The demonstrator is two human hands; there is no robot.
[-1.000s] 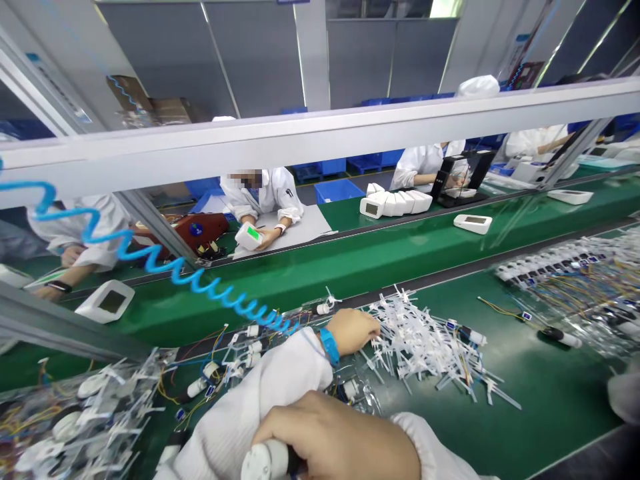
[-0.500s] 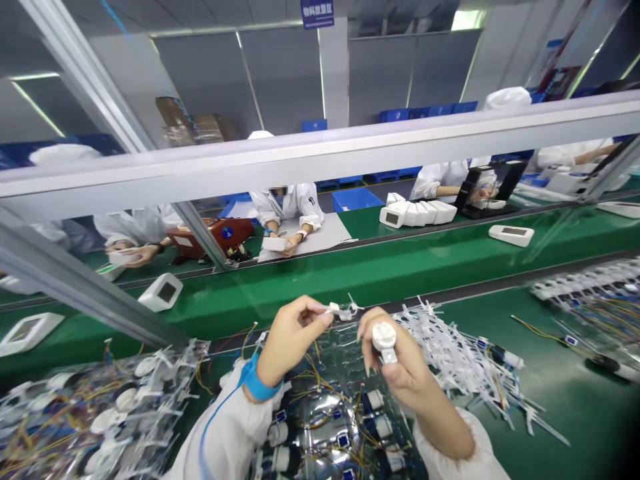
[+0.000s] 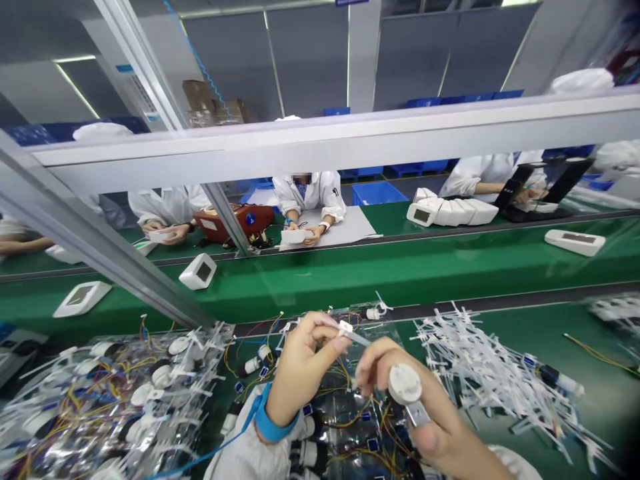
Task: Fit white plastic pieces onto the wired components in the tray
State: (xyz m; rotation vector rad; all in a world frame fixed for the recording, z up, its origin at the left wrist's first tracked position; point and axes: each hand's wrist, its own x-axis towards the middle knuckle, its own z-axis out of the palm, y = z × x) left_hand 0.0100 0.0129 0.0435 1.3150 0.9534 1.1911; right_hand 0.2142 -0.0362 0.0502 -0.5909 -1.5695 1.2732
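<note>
My left hand [image 3: 313, 357], with a blue band at its wrist, pinches a white cable tie [image 3: 354, 333] by its head between thumb and forefinger. The tie's strip slopes down to the fingertips of my right hand [image 3: 430, 400]. In that right hand sits a small white round-capped part [image 3: 405, 383] with a short square tab, held against the palm side by the curled fingers and thumb. Whether the right fingertips grip the strip or only touch it, I cannot tell. Below both hands lie several black-and-white motor-like parts [image 3: 307, 453] with coloured wires on clear plastic.
A pile of loose white cable ties [image 3: 490, 373] spreads to the right. Wired parts with ties [image 3: 125, 400] are heaped at left. Beyond runs a green conveyor belt [image 3: 320, 273] carrying white devices [image 3: 199, 271]. A metal frame bar [image 3: 320, 150] crosses ahead; co-workers sit behind it.
The view has swung, so the scene sits further right on the left side and elsewhere. My right fingertips have come to the strip of the tie, which now points toward them.
</note>
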